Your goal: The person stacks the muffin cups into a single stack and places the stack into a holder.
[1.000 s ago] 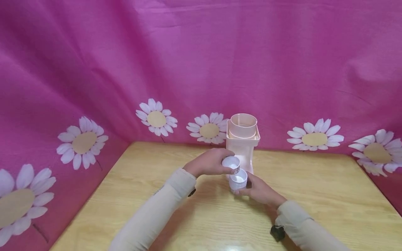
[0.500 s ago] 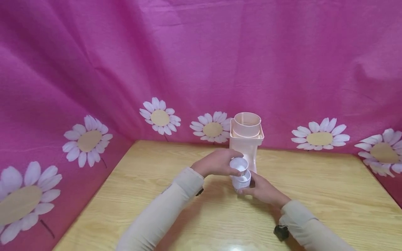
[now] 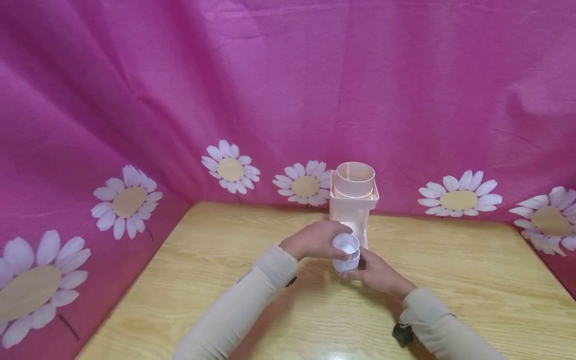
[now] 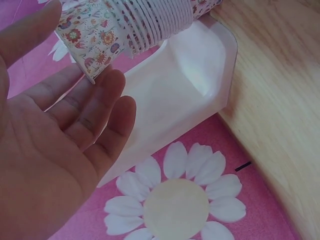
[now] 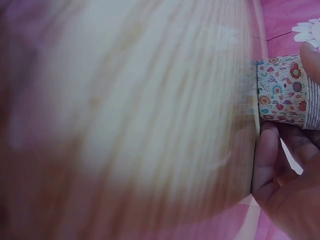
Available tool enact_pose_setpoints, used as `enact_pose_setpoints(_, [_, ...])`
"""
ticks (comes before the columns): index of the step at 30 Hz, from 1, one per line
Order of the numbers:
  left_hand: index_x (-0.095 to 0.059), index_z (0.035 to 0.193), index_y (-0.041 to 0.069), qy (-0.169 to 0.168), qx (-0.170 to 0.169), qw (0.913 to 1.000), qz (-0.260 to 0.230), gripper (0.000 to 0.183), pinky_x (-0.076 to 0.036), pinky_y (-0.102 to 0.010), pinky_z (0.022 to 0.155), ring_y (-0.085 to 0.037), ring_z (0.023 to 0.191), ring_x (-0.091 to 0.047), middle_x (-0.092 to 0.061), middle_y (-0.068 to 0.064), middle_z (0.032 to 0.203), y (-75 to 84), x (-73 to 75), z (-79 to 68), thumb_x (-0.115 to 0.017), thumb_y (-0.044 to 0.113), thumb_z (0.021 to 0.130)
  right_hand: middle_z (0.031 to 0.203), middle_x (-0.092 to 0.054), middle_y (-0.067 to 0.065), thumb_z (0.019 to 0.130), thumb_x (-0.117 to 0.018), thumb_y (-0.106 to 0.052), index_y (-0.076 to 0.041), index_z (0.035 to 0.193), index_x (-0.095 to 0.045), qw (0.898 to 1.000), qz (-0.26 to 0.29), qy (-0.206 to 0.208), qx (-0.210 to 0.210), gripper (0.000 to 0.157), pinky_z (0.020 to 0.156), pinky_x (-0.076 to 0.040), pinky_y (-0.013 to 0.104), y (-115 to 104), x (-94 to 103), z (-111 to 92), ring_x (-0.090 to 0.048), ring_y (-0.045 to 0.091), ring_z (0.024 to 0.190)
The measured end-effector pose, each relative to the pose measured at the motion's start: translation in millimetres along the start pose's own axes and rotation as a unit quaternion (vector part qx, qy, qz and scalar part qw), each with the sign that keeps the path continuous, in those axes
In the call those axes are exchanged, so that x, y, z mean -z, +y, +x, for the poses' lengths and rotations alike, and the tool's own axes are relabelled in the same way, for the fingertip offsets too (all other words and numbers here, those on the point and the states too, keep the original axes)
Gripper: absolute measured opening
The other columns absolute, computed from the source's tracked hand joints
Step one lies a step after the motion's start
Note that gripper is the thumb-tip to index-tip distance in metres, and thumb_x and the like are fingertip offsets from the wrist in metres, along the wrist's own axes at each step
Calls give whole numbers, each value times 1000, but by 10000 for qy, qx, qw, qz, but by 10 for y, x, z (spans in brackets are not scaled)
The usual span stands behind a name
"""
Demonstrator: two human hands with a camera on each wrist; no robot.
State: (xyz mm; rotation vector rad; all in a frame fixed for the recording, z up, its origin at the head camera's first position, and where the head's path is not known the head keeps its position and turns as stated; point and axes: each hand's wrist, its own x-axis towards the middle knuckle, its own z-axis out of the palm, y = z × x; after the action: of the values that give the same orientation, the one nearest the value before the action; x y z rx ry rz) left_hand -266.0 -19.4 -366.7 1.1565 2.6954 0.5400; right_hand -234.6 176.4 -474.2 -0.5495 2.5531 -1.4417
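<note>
A stack of paper cups [image 5: 282, 90] with a colourful flower print stands upright on the table, several white rims showing below the top cup [image 4: 92, 37]. My left hand [image 3: 317, 241] holds this top cup near its rim, between the thumb and the fingers. It sits partly down in the stack [image 4: 155, 20]. Lower down, my right hand [image 3: 380, 275] grips the stack from the right, thumb in front and fingers behind. Right behind the cups rises a pale pink plastic holder [image 3: 348, 207] with a round collar on top.
The wooden table [image 3: 450, 280] spreads out on both sides of the hands. A pink curtain [image 3: 288, 90] with large daisies hangs along its back and left edges. A dark strap end [image 3: 402, 335] hangs by the right wrist.
My left hand has brought the top cup down and to the right, from above the stack into its mouth. My right hand keeps its hold on the stack. The head view has shifted slightly.
</note>
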Motion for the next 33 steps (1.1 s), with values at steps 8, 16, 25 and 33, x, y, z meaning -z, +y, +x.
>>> enact_pose_setpoints(8, [-64, 127, 12, -56, 98, 9999, 70, 48, -50, -23, 86, -12, 96, -63, -71, 1, 114, -1, -38, 3, -80, 26, 83, 129, -65, 14, 85, -76, -23, -6, 145, -44, 9999, 120, -61, -36, 70, 109, -41, 50, 17, 9, 16, -60, 28, 121])
enact_pose_setpoints(16, [-63, 129, 12, -46, 105, 9998, 151, 51, -50, -24, 86, -13, 98, -62, -70, 0, 116, 21, -20, -1, -80, 26, 83, 129, -65, 16, 87, -75, -21, -3, 144, -43, 9999, 103, -58, 120, 68, 108, -43, 49, -22, 11, 4, -60, 29, 121])
enact_pose_setpoints(25, [-57, 137, 11, -69, 193, 9997, 140, 60, -51, -26, 94, -16, 109, -64, -67, -2, 130, 16, -32, 9, -79, 27, 84, 127, -65, 16, 85, -77, -22, -4, 143, -45, 10000, 17, 28, 21, 69, 107, -44, 45, 0, -2, 23, -60, 26, 119])
enact_pose_setpoints(33, [-55, 140, 10, 36, 429, 9991, -26, 58, -49, -33, 105, -20, 124, -61, -62, -6, 139, -84, -18, -39, -72, 30, 89, 125, -65, 15, 86, -77, -24, -2, 143, -45, 10000, -19, 18, 10, 69, 105, -43, 45, -16, 11, -1, -59, 27, 118])
